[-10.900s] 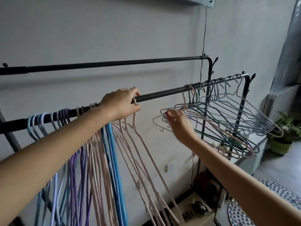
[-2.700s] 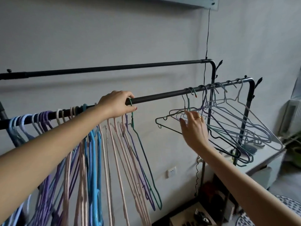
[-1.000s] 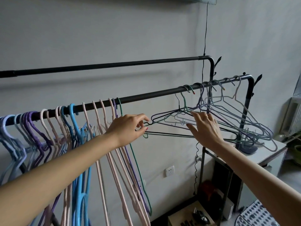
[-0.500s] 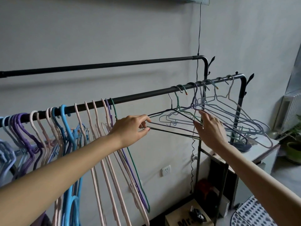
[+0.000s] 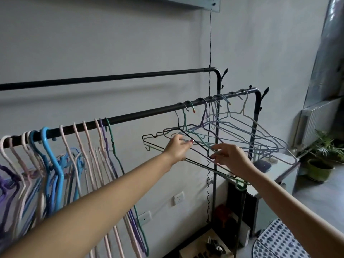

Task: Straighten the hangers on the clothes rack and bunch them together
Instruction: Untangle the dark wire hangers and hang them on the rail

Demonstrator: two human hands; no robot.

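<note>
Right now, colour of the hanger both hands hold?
Black hanger, left hand, right hand; head view.

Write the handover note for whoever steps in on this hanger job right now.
Left hand: pinching the black wire hanger at its shoulder.
Right hand: fingers curled at that hanger's lower end.
Black metal front rail: pink, purple, blue and green hangers hang straight, bunched on the left.
Tangled pale wire hangers sit skewed at the right end.
Done: left bunch.
Left: free the black hanger, straighten the right cluster, slide all over to the bunch.
</note>
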